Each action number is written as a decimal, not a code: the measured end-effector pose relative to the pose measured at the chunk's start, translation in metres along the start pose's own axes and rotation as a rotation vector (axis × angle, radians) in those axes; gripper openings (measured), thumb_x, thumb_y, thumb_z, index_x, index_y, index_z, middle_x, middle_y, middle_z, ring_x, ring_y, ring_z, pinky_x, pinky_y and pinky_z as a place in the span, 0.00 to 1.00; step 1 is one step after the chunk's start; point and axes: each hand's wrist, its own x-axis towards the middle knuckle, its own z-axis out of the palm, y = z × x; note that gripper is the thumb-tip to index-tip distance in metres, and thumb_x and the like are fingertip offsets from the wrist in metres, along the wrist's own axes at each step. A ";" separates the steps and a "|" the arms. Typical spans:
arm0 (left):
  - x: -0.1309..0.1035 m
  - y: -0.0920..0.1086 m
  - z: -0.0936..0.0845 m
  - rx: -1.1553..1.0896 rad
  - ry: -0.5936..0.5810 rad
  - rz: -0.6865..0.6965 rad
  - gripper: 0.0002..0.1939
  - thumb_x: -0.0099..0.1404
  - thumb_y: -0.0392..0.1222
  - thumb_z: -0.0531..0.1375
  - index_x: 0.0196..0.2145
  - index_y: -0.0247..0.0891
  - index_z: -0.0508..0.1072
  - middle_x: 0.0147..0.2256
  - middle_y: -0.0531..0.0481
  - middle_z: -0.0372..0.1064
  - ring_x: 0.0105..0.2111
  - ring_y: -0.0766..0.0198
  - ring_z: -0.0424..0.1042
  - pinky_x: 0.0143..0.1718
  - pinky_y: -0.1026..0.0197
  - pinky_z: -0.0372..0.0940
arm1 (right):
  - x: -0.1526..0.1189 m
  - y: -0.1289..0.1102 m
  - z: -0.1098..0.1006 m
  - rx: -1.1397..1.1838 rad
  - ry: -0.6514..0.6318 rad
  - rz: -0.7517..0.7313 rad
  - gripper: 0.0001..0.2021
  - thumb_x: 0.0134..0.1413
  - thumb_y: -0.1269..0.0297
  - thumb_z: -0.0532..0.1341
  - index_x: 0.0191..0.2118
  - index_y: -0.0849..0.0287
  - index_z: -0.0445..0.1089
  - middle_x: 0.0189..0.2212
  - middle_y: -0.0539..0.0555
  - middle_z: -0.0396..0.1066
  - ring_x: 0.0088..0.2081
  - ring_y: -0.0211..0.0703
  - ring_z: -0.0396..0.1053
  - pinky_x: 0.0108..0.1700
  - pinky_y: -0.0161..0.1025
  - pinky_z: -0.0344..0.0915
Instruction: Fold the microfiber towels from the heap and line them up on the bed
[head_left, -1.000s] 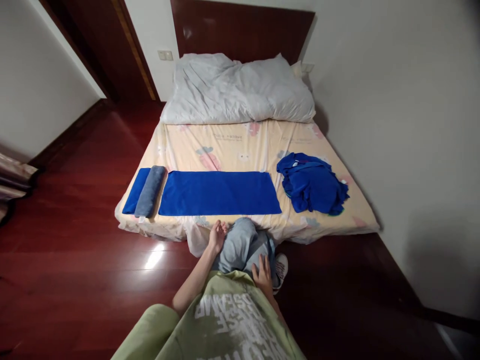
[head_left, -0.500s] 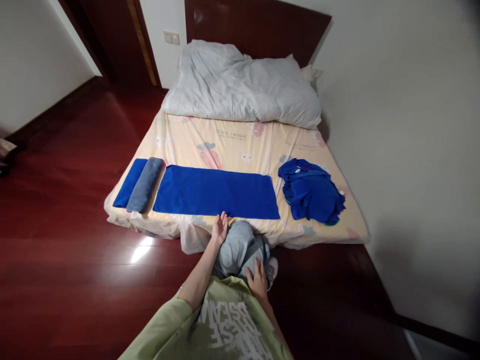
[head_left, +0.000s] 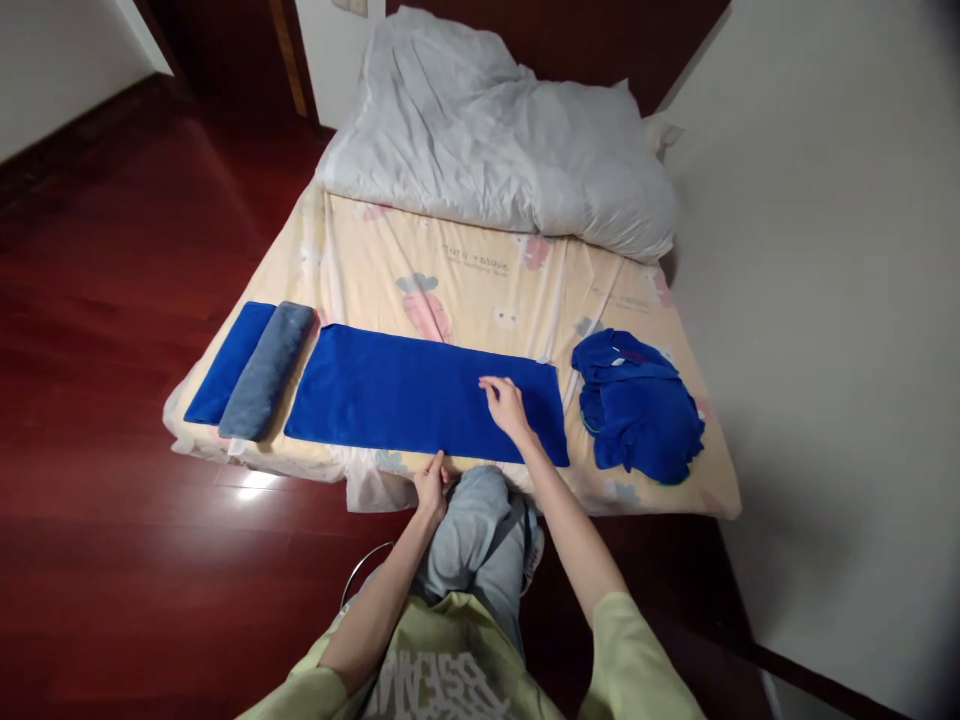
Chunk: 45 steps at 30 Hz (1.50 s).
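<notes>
Blue towel lies beneath our right hand, beside our left hand; whether their fingers pinch it, we can't tell.

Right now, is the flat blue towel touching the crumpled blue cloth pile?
Apart: the head view shows patterned bedsheet between the flat blue towel and the crumpled blue cloth pile.

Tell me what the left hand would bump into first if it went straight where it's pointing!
Probably the near edge of the flat blue cloth. The left hand points right at that edge, though I can't tell whether they are touching.
</notes>
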 end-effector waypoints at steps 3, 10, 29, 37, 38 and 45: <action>0.000 -0.003 -0.002 0.098 0.044 0.086 0.26 0.46 0.61 0.73 0.25 0.34 0.72 0.14 0.60 0.53 0.16 0.74 0.53 0.18 0.69 0.50 | 0.085 0.007 0.027 -0.117 -0.117 -0.028 0.18 0.67 0.72 0.51 0.54 0.61 0.74 0.52 0.59 0.76 0.55 0.49 0.67 0.63 0.46 0.62; -0.003 0.000 0.005 0.221 0.016 0.131 0.29 0.51 0.65 0.70 0.20 0.36 0.66 0.14 0.60 0.50 0.16 0.74 0.48 0.17 0.68 0.46 | 0.170 0.023 0.082 -0.299 -0.339 0.044 0.15 0.66 0.72 0.56 0.54 0.64 0.74 0.55 0.64 0.70 0.56 0.52 0.62 0.62 0.48 0.57; -0.041 0.030 0.003 0.368 -0.067 0.451 0.30 0.59 0.66 0.64 0.18 0.37 0.66 0.17 0.55 0.53 0.19 0.69 0.52 0.22 0.65 0.51 | 0.159 -0.004 0.004 0.096 -0.125 0.121 0.10 0.62 0.70 0.57 0.44 0.65 0.74 0.39 0.57 0.79 0.39 0.40 0.73 0.46 0.35 0.66; -0.068 0.122 -0.004 0.386 -0.063 0.684 0.26 0.59 0.64 0.64 0.22 0.37 0.70 0.17 0.56 0.55 0.20 0.69 0.55 0.23 0.66 0.52 | 0.124 -0.051 -0.100 0.436 0.177 0.012 0.09 0.52 0.59 0.65 0.35 0.60 0.70 0.30 0.54 0.76 0.35 0.43 0.73 0.42 0.38 0.68; -0.071 0.143 -0.003 0.391 -0.075 0.714 0.25 0.58 0.64 0.64 0.24 0.36 0.72 0.18 0.56 0.56 0.20 0.68 0.56 0.23 0.66 0.52 | 0.117 -0.057 -0.115 0.465 0.201 0.005 0.10 0.51 0.58 0.66 0.35 0.60 0.70 0.29 0.53 0.75 0.34 0.43 0.73 0.41 0.38 0.68; -0.089 0.321 0.027 0.590 -0.222 1.041 0.22 0.57 0.59 0.65 0.31 0.34 0.79 0.22 0.52 0.65 0.24 0.66 0.63 0.25 0.65 0.57 | 0.073 -0.098 -0.199 0.649 0.354 -0.009 0.19 0.43 0.52 0.71 0.36 0.59 0.72 0.32 0.52 0.77 0.33 0.38 0.72 0.32 0.32 0.64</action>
